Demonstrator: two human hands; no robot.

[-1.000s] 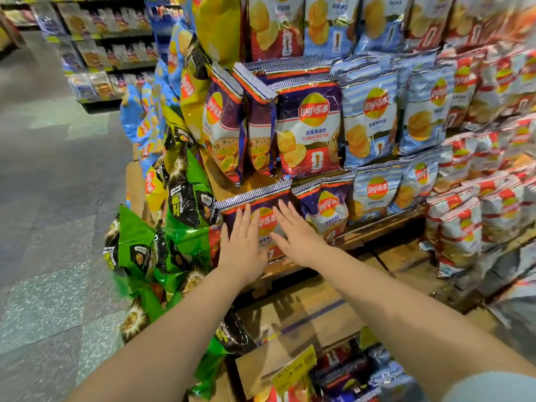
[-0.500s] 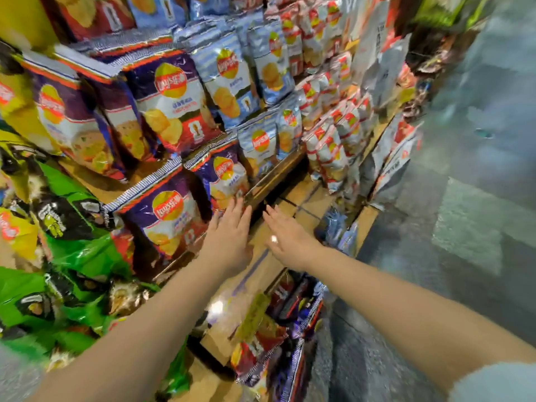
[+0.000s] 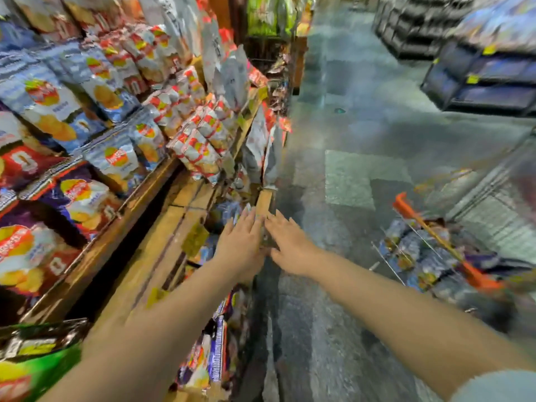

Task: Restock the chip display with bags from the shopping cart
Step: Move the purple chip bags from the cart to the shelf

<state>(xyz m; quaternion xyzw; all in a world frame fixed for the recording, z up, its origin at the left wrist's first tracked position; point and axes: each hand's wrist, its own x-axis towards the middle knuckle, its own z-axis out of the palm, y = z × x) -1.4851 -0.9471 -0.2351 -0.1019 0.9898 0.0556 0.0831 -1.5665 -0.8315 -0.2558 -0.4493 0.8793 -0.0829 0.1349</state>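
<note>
Both hands reach forward side by side with nothing in them: the left hand (image 3: 242, 246) has its fingers straight and slightly spread, palm down, and the right hand (image 3: 288, 245) lies just beside it, fingers likewise extended, the fingertips of the two nearly meeting. They hover over the outer edge of the wooden lower shelf (image 3: 162, 236) of the chip display (image 3: 121, 117), above the grey tiled floor (image 3: 348, 169); whether they touch the shelf edge cannot be told through the motion blur. On the left, the display's tiers hold rows of chip bags: purple bags (image 3: 78, 198) on the nearest tier, blue-and-white bags (image 3: 116, 158) beyond them, and red-and-silver bags (image 3: 200, 140) farther along toward the aisle end. A green bag (image 3: 40, 352) shows at the lower left corner. More bags (image 3: 211, 358) sit low beneath the shelf near the left forearm. To the right of the hands, well apart from the display, stands the shopping cart (image 3: 435, 256), with an orange handle and wire sides, holding several blurred bags (image 3: 412, 250) of blue and purple. Dark shelving (image 3: 478, 74) stands across the aisle at the upper right.
</note>
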